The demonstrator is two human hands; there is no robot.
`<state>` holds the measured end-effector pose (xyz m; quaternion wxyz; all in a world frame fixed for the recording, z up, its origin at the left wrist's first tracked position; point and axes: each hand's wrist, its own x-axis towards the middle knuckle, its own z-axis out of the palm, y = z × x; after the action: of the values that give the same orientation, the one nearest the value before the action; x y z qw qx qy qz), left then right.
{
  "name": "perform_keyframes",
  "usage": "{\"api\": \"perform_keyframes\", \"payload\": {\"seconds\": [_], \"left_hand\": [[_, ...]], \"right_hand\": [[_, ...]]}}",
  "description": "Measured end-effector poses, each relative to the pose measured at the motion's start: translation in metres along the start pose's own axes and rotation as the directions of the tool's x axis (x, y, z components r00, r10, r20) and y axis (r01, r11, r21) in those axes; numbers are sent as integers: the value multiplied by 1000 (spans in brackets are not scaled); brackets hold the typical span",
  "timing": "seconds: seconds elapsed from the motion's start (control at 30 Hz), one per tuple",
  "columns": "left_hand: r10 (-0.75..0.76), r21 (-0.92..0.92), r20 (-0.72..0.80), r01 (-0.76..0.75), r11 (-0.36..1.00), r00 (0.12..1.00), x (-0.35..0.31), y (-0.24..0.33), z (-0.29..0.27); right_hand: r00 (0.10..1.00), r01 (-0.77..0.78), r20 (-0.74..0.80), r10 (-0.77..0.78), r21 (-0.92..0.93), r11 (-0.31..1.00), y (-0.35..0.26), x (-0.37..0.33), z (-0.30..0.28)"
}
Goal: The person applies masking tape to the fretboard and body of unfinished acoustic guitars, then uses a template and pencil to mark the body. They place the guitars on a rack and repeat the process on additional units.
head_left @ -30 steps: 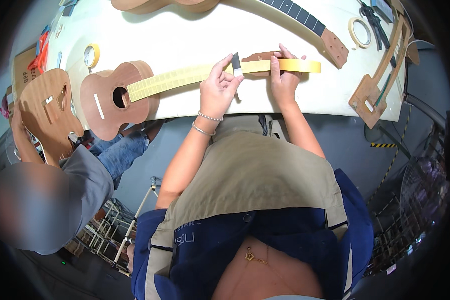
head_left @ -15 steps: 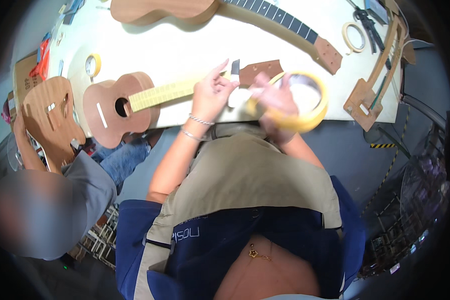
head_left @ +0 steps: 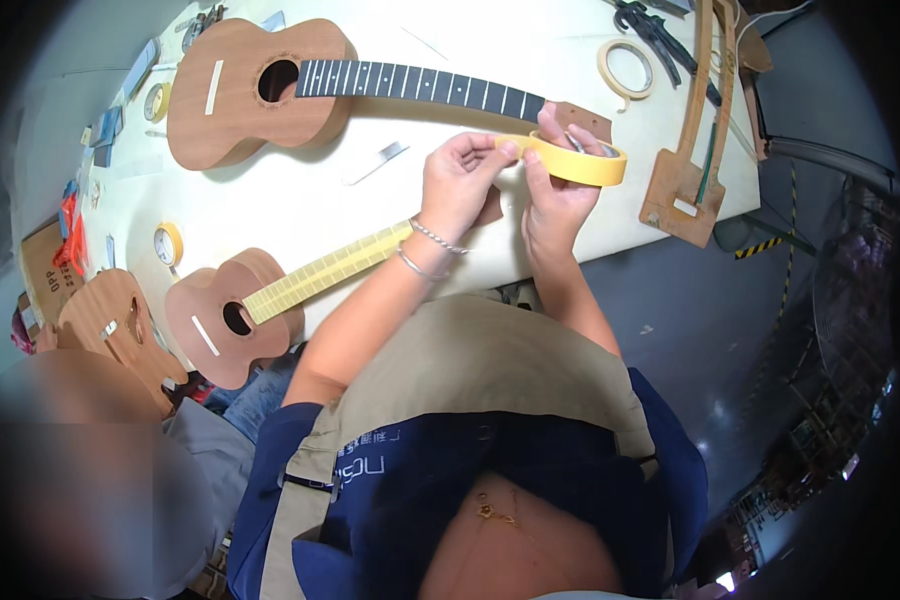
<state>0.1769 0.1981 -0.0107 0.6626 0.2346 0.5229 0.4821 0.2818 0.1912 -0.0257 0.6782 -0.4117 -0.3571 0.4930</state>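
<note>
Yellow tape roll [head_left: 600, 172] has swung up beside the larger guitar's headstock [head_left: 592, 122]; the right hand [head_left: 558, 205] holds it, fingers through its ring, while the left hand [head_left: 458, 182] pinches its loose end. Apparently, tape is being drawn out; next calls for steady tension.

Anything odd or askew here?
Minor: the beige tape roll on the table, upper right, has a loose end sticking out, not wrapped down. No spill or damage stands out; the yellow roll in the right hand looks normal.
</note>
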Motion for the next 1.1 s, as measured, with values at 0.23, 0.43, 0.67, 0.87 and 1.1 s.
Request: {"api": "perform_keyframes", "payload": {"seconds": [0.23, 0.43, 0.67, 0.87, 1.1], "left_hand": [[452, 525, -186, -301, 796, 872, 34, 83, -146], [376, 743, -205, -107, 661, 903, 80, 122, -175], [324, 700, -212, -88, 709, 922, 102, 122, -189], [332, 729, -263, -39, 684, 906, 107, 126, -183], [454, 823, -250, -59, 565, 855, 105, 121, -181]], "right_hand": [[943, 52, -283, 176, 647, 760, -42, 52, -116], [950, 306, 302, -80, -950, 57, -21, 67, -88], [993, -114, -113, 38, -815, 568, -10, 80, -96], [982, -164, -187, -34, -925, 342, -13, 85, -90], [949, -307, -304, 82, -833, 461, -11, 83, -96]]}}
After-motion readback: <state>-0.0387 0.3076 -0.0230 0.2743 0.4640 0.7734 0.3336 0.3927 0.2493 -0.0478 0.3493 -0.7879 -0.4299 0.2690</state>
